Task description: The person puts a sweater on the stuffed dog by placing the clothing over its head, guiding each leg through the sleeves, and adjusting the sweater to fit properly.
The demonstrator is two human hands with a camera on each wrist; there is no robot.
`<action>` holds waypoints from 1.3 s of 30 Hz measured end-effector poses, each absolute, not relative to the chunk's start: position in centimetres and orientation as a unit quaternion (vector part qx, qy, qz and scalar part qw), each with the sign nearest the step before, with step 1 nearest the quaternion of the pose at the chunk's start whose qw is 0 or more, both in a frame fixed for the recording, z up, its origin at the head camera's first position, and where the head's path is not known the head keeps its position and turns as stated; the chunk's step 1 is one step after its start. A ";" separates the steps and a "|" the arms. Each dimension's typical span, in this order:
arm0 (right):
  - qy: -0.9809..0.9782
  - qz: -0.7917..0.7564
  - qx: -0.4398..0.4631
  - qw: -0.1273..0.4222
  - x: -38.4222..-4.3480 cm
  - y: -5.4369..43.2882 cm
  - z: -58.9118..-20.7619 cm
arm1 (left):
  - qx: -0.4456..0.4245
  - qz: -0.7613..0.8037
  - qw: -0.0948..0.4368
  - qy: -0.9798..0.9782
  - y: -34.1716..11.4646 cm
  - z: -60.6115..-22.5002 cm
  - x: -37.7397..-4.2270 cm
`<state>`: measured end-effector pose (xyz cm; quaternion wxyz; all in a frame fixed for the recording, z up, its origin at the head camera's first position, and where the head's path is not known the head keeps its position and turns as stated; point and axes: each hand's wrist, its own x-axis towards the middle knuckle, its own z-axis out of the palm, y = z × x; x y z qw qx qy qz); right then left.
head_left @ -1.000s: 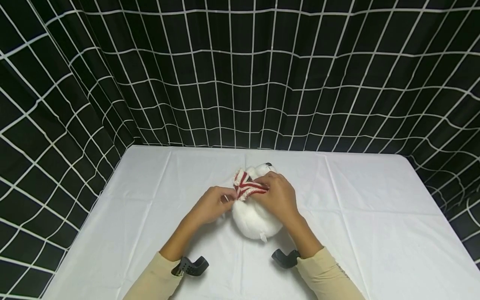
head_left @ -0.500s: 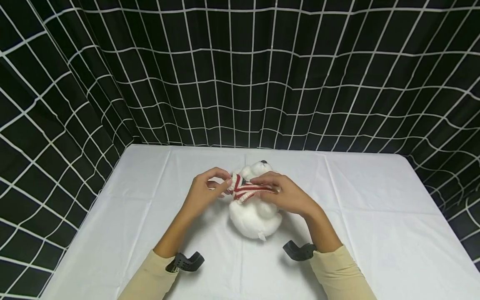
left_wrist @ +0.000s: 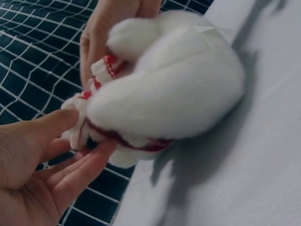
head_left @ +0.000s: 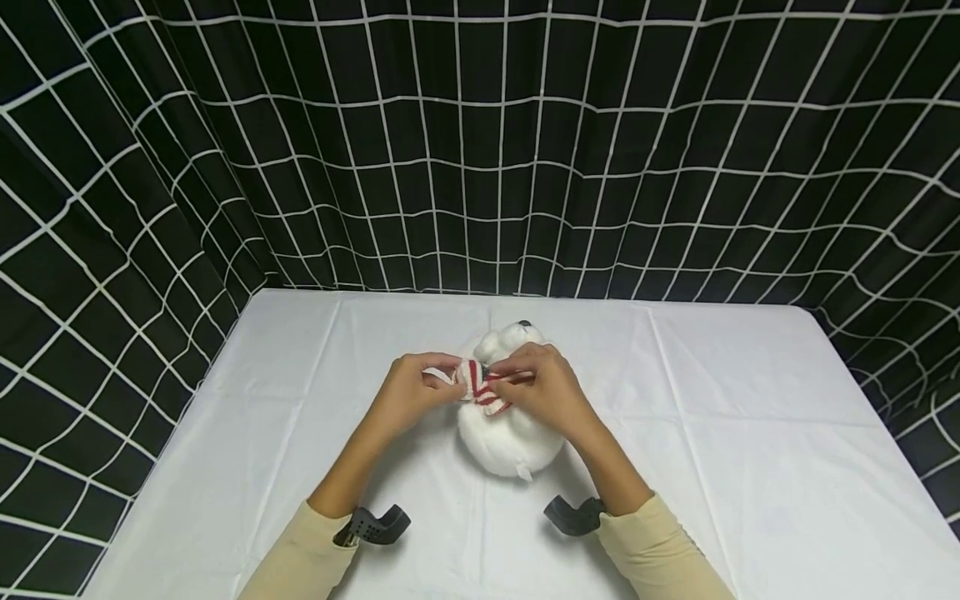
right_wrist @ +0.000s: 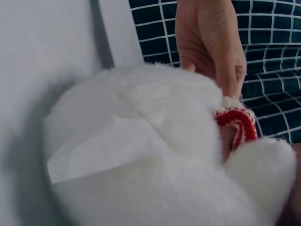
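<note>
A white plush bear (head_left: 506, 442) with a black nose lies on the table, its head toward the far side. A small red-and-white striped knit sweater (head_left: 471, 379) is bunched about its upper body. My left hand (head_left: 412, 387) pinches the sweater's left edge between thumb and fingers. Opposite it, my right hand (head_left: 547, 387) pinches the cloth near the middle and right. In the left wrist view, the plush body (left_wrist: 174, 89) covers part of the sweater. The right wrist view shows a knit opening (right_wrist: 237, 123) in red and white; the right hand is mostly hidden there.
A white cloth with creases covers the table (head_left: 750, 467). Black curtains (head_left: 525, 150) with a white grid stand behind it and at both sides. Dark curved wrist mounts (head_left: 381, 525) jut inward from both forearms. A white fabric tag (right_wrist: 103, 150) hangs on the plush.
Both hands shifted along the sweater: the left rose to its upper left edge, the right spread to the right and then came back inward. The sweater has bunched closer together.
</note>
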<state>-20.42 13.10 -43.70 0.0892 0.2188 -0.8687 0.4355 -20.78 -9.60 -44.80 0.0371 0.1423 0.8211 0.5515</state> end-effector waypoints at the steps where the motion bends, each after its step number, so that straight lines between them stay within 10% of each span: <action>1: -0.869 0.431 0.225 0.094 -20.4 13.0 -43.8 | 0.144 0.548 0.041 0.823 -9.5 -44.9 -20.8; 21: -0.909 0.388 0.096 0.121 -20.0 12.8 -43.6 | 0.126 0.369 -0.049 0.920 -8.9 -45.3 -20.5; 39: -0.892 0.402 0.164 0.123 -20.0 12.9 -43.7 | 0.186 0.353 -0.126 0.908 -8.3 -45.9 -20.3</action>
